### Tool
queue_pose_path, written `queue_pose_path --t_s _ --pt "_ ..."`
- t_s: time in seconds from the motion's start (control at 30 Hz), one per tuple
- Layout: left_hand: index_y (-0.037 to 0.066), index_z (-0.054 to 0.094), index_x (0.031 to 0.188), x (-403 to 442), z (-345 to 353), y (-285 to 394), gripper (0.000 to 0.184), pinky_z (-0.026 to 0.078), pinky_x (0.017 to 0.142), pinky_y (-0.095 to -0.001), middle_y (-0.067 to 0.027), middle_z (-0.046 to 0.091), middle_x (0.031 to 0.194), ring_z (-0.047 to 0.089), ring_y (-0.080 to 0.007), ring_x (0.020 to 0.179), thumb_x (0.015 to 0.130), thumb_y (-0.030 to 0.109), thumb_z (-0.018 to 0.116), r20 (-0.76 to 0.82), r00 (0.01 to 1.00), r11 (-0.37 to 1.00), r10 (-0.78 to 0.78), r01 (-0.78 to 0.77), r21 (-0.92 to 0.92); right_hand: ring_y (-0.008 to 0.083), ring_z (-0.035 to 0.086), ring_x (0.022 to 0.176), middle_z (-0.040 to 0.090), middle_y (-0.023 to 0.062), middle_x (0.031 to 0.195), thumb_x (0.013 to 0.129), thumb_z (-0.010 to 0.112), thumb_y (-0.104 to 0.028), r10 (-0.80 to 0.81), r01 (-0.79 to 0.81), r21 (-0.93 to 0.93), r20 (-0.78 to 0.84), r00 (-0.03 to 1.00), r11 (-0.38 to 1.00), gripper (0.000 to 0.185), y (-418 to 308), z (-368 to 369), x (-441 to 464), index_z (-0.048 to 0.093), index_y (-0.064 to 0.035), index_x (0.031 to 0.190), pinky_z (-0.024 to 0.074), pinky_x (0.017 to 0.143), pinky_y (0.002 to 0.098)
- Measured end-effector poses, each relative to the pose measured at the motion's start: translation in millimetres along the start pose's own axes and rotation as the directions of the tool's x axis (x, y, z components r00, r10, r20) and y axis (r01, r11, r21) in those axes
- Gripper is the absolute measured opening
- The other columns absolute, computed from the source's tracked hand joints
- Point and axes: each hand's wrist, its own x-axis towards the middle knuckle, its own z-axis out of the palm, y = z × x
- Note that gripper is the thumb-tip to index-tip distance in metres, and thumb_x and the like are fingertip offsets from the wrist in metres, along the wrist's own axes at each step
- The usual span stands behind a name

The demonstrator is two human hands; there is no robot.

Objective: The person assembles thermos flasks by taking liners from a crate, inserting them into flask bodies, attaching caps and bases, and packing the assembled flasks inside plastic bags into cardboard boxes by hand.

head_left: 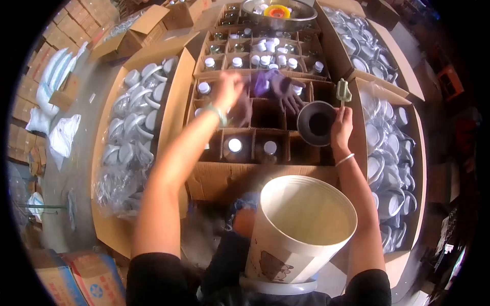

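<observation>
By the closed fingers of the right hand [342, 130], the stick of a pale green ice pop [343, 91] is gripped upright, and a dark round bowl [306, 124] is held at its rim beside the palm, its mouth turned toward the camera. The left hand [229, 92] is blurred above the far-left compartments of a divided carton [219, 181]; whether its fingers are open or closed, or whether anything is gripped, cannot be told. A purple-grey glove [286, 91] is draped over the dividers between the two hands. In the nearest row, two bottles [235, 145] with white caps are seated in compartments, and more capped bottles are set in the carton behind. At the far end, a metal basin [248, 14] is seen, with a yellow-and-orange ring [277, 12] resting in it. Between the forearms, a cream bucket [296, 257] is stood, printed with a cartoon figure. The work is flanked by open cartons, in which plastic-wrapped grey handled pieces [135, 109] are heaped.
</observation>
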Motion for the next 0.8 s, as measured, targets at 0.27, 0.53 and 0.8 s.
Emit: queue_pose_path --t_s 0.27,0.53,0.8 --pt "-0.004 0.056 0.115 2 4 -1 0.056 0.040 0.101 -0.0431 -0.0234 0.053 0.128 0.049 -0.0374 0.121 0.081 0.038 0.072 0.294 0.924 0.916 -0.243 0.119 0.382 0.0356 0.059 0.096 0.062 0.0173 0.105 0.097 0.050 -0.020 -0.163 0.162 -0.058 -0.014 0.987 0.985 0.017 22 22 14 0.056 -0.0042 0.100 0.0463 0.083 0.0407" --pt "-0.001 0.035 0.138 -68 42 -32 0.082 0.030 0.109 -0.0484 -0.0204 0.050 0.132 0.041 -0.0398 0.126 0.078 0.040 0.073 0.292 0.955 0.881 -0.051 -0.095 0.463 0.0332 0.052 0.109 0.052 0.0189 0.121 0.097 0.052 -0.010 -0.412 0.409 0.072 0.036 0.911 0.910 0.011 -56 -42 -26 0.056 0.0001 0.100 0.0413 0.093 0.0369" --pt "0.002 0.051 0.113 -137 -1 -89 0.036 0.051 0.081 -0.0403 -0.0202 0.058 0.110 0.062 -0.0330 0.093 0.085 0.017 0.068 0.288 0.952 0.985 -0.106 0.140 -0.100 0.0328 0.050 0.115 0.050 0.0216 0.126 0.097 0.048 -0.008 -0.412 0.418 -0.002 0.173 0.895 0.908 0.013 -45 -108 -60 0.055 0.0024 0.100 0.0371 0.099 0.0375"
